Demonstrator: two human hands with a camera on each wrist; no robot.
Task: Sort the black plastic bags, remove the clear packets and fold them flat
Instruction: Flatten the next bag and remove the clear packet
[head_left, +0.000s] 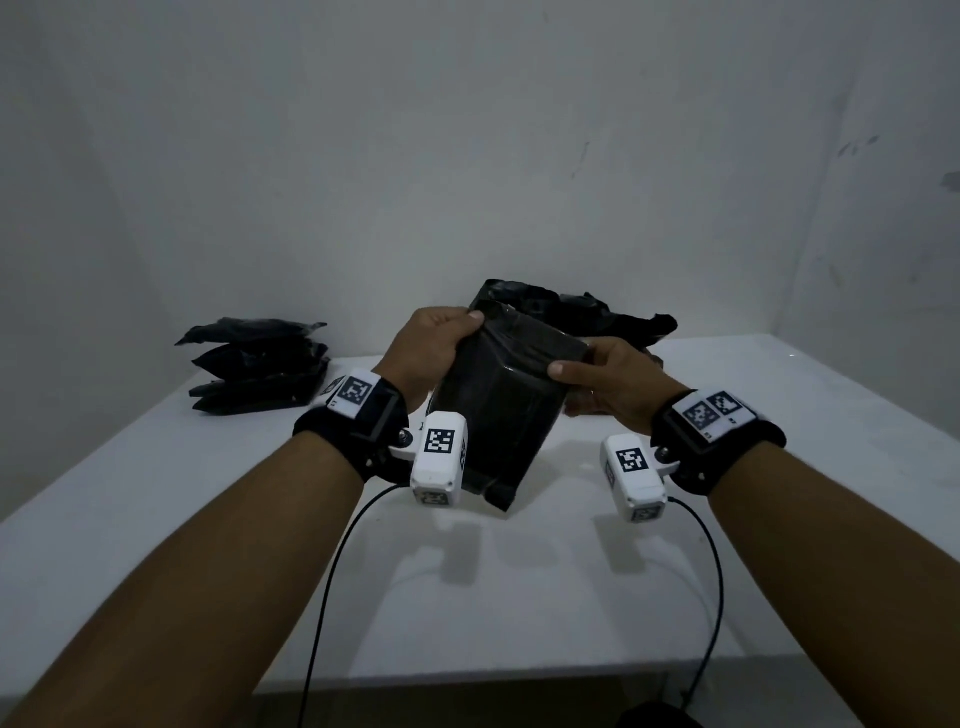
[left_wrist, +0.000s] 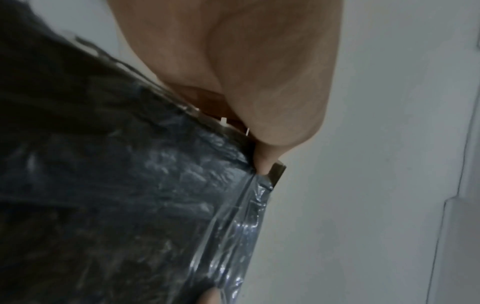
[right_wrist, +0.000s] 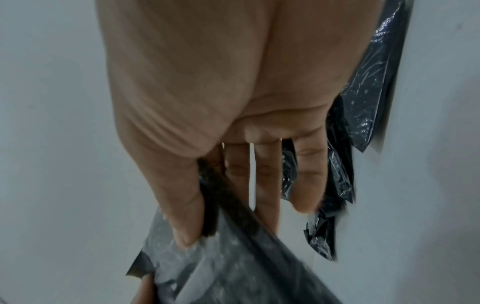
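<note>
I hold a flat black plastic bag (head_left: 498, 415) tilted above the middle of the white table (head_left: 519, 597). My left hand (head_left: 457, 325) grips its upper left corner, thumb on the front. My right hand (head_left: 576, 379) pinches the upper right edge, thumb on top and fingers behind. In the left wrist view the bag (left_wrist: 116, 205) looks glossy and crinkled, with a shiny sealed edge under my left hand (left_wrist: 262, 160). The right wrist view shows my right hand (right_wrist: 207, 226), its thumb pressing the bag's rim (right_wrist: 246, 267) and straight fingers behind it.
A neat stack of folded black bags (head_left: 260, 369) lies at the table's far left. A loose pile of crumpled black bags (head_left: 613, 317) sits behind my hands by the wall, also in the right wrist view (right_wrist: 363, 102). Two cables hang off the near edge.
</note>
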